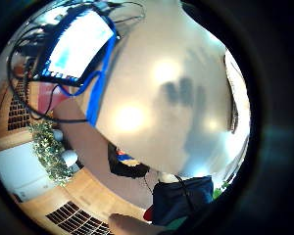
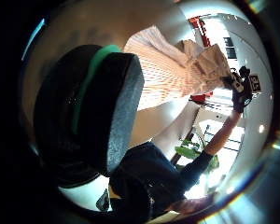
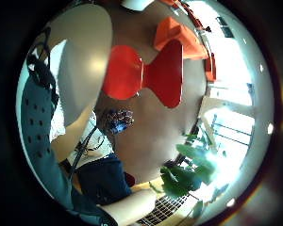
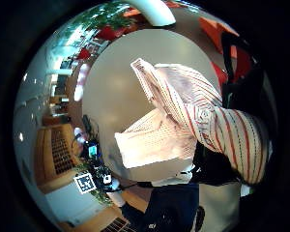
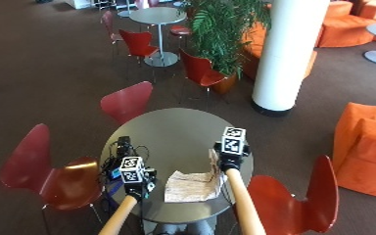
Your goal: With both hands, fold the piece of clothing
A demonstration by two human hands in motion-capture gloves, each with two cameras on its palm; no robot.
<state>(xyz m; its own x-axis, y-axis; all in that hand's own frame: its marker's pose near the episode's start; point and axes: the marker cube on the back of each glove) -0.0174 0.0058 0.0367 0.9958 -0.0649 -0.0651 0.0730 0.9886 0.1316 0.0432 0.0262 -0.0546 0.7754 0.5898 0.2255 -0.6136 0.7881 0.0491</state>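
1. Two bare forearms reach up from the lower edge of the outside view toward a round grey table (image 5: 175,127).
2. Left hand (image 5: 136,183), in a black glove, hovers over the table's near left part, beside the garment and not touching it. Its palm views show bare tabletop with the hand's shadow, and one gloved finger (image 2: 116,107) close to the lens; whether the fingers are curled or straight cannot be told.
3. Right hand (image 5: 229,159) is at the garment's right edge, lifting it. Its thumb-side view shows striped cloth (image 4: 222,125) bunched and draped right against the palm, so the fingers are clamped on that edge.
4. Pale shirt with thin red stripes (image 5: 191,185) lies on the near part of the table, mostly flat, its right side raised toward the right hand.
5. Black device with cables (image 5: 123,147) sits on the table's left edge.
6. Red chairs (image 5: 128,102) ring the table; one (image 5: 292,196) stands just right of the right forearm.
7. Beyond stand a white pillar (image 5: 286,54), a leafy plant (image 5: 223,24), orange sofas (image 5: 367,147) and a second round table (image 5: 156,17).
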